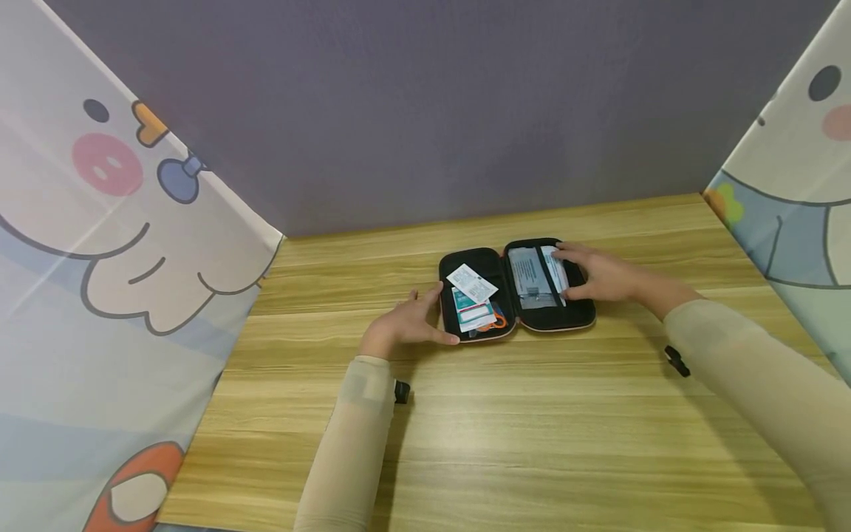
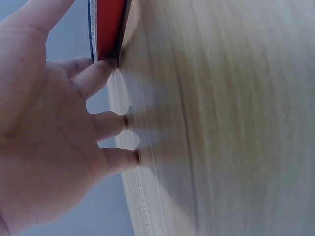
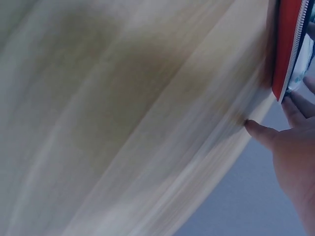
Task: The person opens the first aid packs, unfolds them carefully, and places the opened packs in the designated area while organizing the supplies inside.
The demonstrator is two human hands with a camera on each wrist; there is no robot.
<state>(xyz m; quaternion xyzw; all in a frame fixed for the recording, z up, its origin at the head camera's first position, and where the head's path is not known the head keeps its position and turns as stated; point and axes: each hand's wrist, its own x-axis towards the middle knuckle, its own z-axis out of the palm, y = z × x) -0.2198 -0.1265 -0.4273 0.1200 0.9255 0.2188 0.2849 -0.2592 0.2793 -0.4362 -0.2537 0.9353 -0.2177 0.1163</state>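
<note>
A small zip case, red outside and black inside, lies unfolded on the table. In its left half are a white packet, a green-and-white packet and orange-handled scissors. Clear-wrapped packets sit under a black strap in the right half. My left hand rests at the left edge, thumb by the near corner; the left wrist view has its spread fingers touching the table. Reaching over the right half, my right hand has its fingertips and thumb at the wrapped packets' right edge.
The wood-grain table meets a grey wall panel behind the case. Cartoon-printed cloths stand at the left and right. A black strap end hangs beneath the right sleeve, another beside the left.
</note>
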